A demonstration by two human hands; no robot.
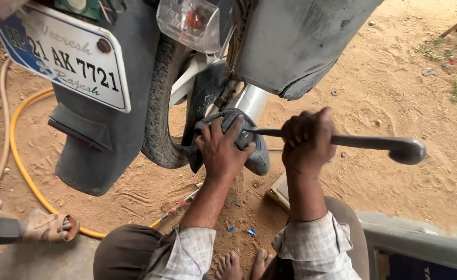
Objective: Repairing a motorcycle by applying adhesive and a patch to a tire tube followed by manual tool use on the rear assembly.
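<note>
I crouch behind a motorcycle's rear wheel. My left hand presses flat on a dark cloth-covered part beside the tyre, just below the chrome exhaust pipe. My right hand is shut around the shaft of a long metal wrench, whose tip runs under my left fingers toward the wheel hub. The wrench's round socket end sticks out to the right. The hub itself is hidden by my left hand.
A black mudguard with a white number plate hangs at left. A yellow hose curves over the sandy ground. Another person's sandalled foot rests at lower left. My bare toes show below. A grey panel lies at lower right.
</note>
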